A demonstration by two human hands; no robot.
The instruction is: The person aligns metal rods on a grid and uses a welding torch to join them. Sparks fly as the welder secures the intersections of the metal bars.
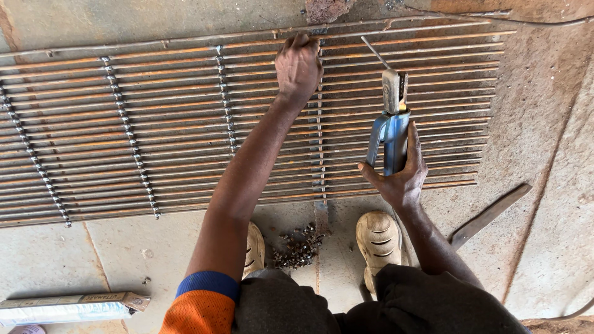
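A flat grille of rusty steel rods lies on the concrete floor, crossed by several welded rows of short spacers. My left hand reaches to its far edge, fingers curled down on the rods near a spacer row. My right hand grips the blue handles of a welding electrode holder held over the grille's right part. A thin electrode rod sticks out of its jaws, pointing up and left toward my left hand.
A small heap of short metal pieces lies between my two shoes. A long electrode packet rests at the bottom left. A flat metal bar lies at the right, a cable along the top edge.
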